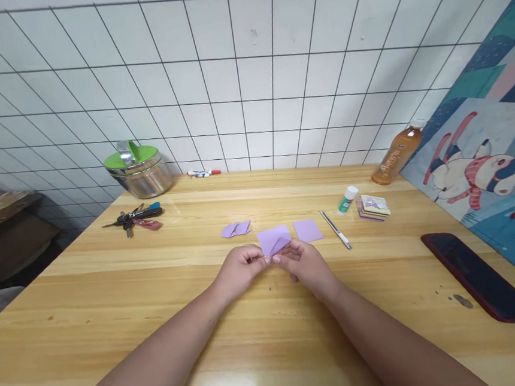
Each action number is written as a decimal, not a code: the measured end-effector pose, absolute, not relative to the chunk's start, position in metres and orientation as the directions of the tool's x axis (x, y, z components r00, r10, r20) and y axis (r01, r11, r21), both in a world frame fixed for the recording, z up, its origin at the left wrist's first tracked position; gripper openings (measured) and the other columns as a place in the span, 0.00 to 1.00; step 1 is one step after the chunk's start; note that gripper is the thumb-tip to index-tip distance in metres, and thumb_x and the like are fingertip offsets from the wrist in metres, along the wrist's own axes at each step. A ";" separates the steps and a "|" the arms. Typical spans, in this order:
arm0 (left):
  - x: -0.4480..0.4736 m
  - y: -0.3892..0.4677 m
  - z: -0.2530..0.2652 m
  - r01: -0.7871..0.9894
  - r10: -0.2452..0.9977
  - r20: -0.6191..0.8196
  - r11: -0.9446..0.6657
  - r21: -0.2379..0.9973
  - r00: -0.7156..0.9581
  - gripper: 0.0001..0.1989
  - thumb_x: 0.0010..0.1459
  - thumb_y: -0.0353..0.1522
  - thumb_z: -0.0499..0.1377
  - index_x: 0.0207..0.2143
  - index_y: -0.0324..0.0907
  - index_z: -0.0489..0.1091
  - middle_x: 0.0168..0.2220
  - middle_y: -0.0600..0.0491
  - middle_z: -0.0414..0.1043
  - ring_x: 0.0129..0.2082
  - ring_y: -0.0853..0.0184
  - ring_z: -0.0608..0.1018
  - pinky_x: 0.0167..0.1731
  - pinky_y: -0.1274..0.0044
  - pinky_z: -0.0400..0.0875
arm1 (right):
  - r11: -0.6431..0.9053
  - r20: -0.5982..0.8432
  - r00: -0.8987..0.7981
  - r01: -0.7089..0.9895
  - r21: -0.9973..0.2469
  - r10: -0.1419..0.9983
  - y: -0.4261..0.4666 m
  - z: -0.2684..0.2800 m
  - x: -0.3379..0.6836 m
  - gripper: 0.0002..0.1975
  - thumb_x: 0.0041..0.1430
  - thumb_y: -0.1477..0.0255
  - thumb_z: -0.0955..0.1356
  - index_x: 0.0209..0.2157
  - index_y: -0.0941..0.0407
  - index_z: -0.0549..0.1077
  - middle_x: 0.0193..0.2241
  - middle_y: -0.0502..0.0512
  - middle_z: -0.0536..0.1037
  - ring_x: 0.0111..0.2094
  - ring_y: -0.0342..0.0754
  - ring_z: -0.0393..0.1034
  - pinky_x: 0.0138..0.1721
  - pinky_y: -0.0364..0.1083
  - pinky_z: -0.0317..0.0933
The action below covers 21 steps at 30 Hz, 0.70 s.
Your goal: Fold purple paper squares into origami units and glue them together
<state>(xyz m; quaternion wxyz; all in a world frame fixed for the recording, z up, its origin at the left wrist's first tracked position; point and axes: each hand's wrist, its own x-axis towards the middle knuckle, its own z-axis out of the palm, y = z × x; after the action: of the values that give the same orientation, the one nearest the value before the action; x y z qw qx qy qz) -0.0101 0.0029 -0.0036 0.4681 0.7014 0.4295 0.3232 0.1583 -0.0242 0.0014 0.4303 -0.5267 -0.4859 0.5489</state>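
A purple sheet of paper (274, 238), with one corner folded over, is held up in front of me just above the table. My left hand (244, 270) pinches its lower left edge between thumb and fingers. On the other side my right hand (303, 266) grips the lower right part, its thumb near the left thumb. Folded purple paper pieces (236, 229) lie beyond my left hand. A flat purple paper square (308, 230) rests just past my right hand, and a slim craft knife (336, 230) lies beside it.
Toward the right are a glue stick (347, 200), a stack of paper squares (373, 207), a bottle (397, 155) and a phone (481, 275). Keys (134, 217), a metal pot with a green lid (141, 173) and a marker (204, 173) lie left and back, near the tiled wall (256, 79).
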 end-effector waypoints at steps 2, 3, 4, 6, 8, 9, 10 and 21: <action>-0.010 0.003 -0.005 0.301 0.900 0.068 -0.214 0.929 0.432 0.15 0.51 0.41 0.58 0.22 0.39 0.71 0.21 0.56 0.63 0.24 0.71 0.65 0.24 0.80 0.58 | -0.198 -0.202 -0.069 0.064 -0.978 0.977 -0.024 -0.001 0.157 0.13 0.44 0.63 0.71 0.28 0.57 0.69 0.23 0.49 0.71 0.17 0.37 0.55 0.15 0.38 0.49; -0.010 0.002 -0.005 0.304 0.899 0.081 -0.230 0.925 0.431 0.15 0.52 0.40 0.58 0.21 0.38 0.70 0.20 0.57 0.62 0.23 0.71 0.65 0.24 0.80 0.57 | -0.209 -0.212 -0.053 0.060 -0.976 0.976 -0.024 -0.002 0.156 0.13 0.45 0.63 0.71 0.27 0.57 0.69 0.20 0.47 0.69 0.16 0.36 0.53 0.14 0.38 0.48; -0.009 0.002 -0.004 0.308 0.898 0.096 -0.245 0.919 0.430 0.15 0.52 0.39 0.58 0.20 0.38 0.69 0.20 0.57 0.61 0.23 0.72 0.64 0.23 0.80 0.56 | -0.217 -0.219 -0.040 0.046 -0.975 0.975 -0.025 -0.003 0.155 0.13 0.44 0.62 0.71 0.26 0.57 0.69 0.19 0.46 0.68 0.15 0.36 0.51 0.14 0.38 0.47; -0.009 0.001 -0.002 0.305 0.896 0.114 -0.264 0.915 0.430 0.15 0.52 0.38 0.58 0.18 0.38 0.67 0.18 0.58 0.57 0.22 0.73 0.62 0.22 0.80 0.54 | -0.220 -0.220 -0.028 -0.001 -0.975 0.975 -0.025 -0.003 0.154 0.14 0.43 0.62 0.71 0.26 0.57 0.68 0.17 0.44 0.66 0.15 0.35 0.50 0.14 0.38 0.46; -0.008 0.001 0.002 0.291 0.895 0.102 -0.246 0.924 0.434 0.16 0.51 0.38 0.58 0.16 0.37 0.66 0.17 0.58 0.56 0.21 0.73 0.60 0.22 0.80 0.53 | -0.205 -0.206 -0.005 -0.057 -0.977 0.979 -0.024 -0.002 0.154 0.14 0.42 0.62 0.72 0.25 0.57 0.67 0.15 0.43 0.65 0.14 0.35 0.50 0.14 0.38 0.46; -0.007 0.001 0.004 0.284 0.897 0.082 -0.223 0.933 0.435 0.15 0.50 0.38 0.59 0.17 0.38 0.67 0.17 0.58 0.56 0.21 0.73 0.61 0.22 0.80 0.53 | -0.193 -0.195 0.017 -0.088 -0.977 0.981 -0.024 -0.001 0.154 0.14 0.42 0.62 0.72 0.24 0.57 0.66 0.14 0.42 0.64 0.14 0.35 0.49 0.14 0.38 0.46; -0.007 0.001 0.005 0.278 0.899 0.059 -0.196 0.941 0.433 0.14 0.50 0.37 0.59 0.17 0.38 0.68 0.17 0.58 0.58 0.21 0.73 0.62 0.22 0.80 0.54 | -0.177 -0.183 0.038 -0.120 -0.977 0.982 -0.023 0.000 0.155 0.15 0.42 0.62 0.72 0.23 0.56 0.65 0.14 0.42 0.62 0.13 0.35 0.49 0.14 0.38 0.45; -0.010 0.005 0.003 0.107 0.900 -0.051 0.005 0.994 0.433 0.11 0.48 0.38 0.62 0.29 0.38 0.76 0.29 0.51 0.76 0.32 0.64 0.75 0.35 0.75 0.65 | -0.139 -0.166 0.087 -0.258 -0.956 0.982 -0.020 0.001 0.165 0.14 0.44 0.64 0.72 0.21 0.56 0.64 0.11 0.41 0.59 0.14 0.36 0.48 0.14 0.37 0.44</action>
<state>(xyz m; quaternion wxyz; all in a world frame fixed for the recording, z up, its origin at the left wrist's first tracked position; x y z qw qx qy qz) -0.0097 0.0054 0.0027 0.5798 0.6168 0.4079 0.3420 0.1654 -0.0196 0.0007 0.5452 -0.4962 -0.3651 0.5685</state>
